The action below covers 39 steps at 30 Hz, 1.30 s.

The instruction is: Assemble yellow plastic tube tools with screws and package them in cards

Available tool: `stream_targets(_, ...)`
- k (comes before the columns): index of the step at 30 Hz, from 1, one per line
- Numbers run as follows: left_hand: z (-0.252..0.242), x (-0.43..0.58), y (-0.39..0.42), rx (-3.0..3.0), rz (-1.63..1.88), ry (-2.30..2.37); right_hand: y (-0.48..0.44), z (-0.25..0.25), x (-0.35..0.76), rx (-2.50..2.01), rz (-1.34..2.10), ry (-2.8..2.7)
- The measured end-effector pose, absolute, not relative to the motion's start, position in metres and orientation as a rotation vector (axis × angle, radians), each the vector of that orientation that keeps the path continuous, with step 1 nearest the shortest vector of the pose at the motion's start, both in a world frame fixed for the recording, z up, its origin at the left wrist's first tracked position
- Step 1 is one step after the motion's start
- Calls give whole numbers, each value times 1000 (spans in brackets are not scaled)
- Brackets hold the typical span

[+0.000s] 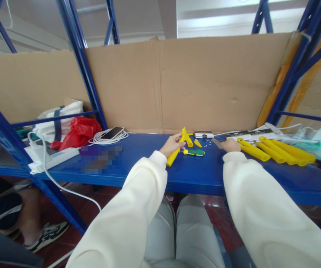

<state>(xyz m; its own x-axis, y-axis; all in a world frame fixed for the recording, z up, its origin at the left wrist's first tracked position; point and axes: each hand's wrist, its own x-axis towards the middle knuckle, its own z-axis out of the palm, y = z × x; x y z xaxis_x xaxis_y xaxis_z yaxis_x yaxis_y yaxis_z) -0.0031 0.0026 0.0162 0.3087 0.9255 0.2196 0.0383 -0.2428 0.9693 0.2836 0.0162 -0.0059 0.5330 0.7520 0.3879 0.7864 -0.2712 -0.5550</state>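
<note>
My left hand (170, 146) is closed around a yellow plastic handle-like tube (173, 157), which leans with its lower end toward the table's front edge. Just past my fingers lie another yellow piece (188, 139) and a small yellow scrap (197, 143). A green and yellow screwdriver (194, 152) rests to the right of the tube. My right hand (231, 145) grips a tool with a flat greyish blade (216, 143) pointing left; its handle is hidden in my fist. Tiny pale bits (209, 141) are scattered near the blade tip.
Several yellow tubes (277, 150) lie to the right on the blue table (143, 163). A small box (203, 134) stands at the back. Leftward are a phone (112, 133) on a coiled white cable, a red bag (79, 131) and a power strip (54, 159). Cardboard (205, 82) walls the rear.
</note>
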Motion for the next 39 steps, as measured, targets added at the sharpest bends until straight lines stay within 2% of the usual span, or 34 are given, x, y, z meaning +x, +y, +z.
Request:
stream_targets(3, 16, -3, 2, 1564, 1075, 877, 10, 5, 265, -2110, -46, -1180)
stream_targets(6, 16, -3, 2, 1556, 1035, 814, 7, 14, 243, -1775, 42, -1372)
stream_targets(11, 19, -6, -1, 1537, 912, 676, 5, 16, 213, -1297, 511, -1626)
stream_targets(18, 20, -9, 0, 1543, 784, 573, 6, 11, 210, -1207, 671, -1644)
stream_targets(23, 21, -8, 0, 1466, 843, 616, 17, 5, 220, -1291, 555, -1541)
stream_targets(31, 19, -8, 16, 1289, 1227, 953, 32, -2, 224, -1780, 180, -1404)
stream_targets(39, 12, -8, 28, 1229, 1306, 1079, 39, 6, 203, -2028, 115, -1408)
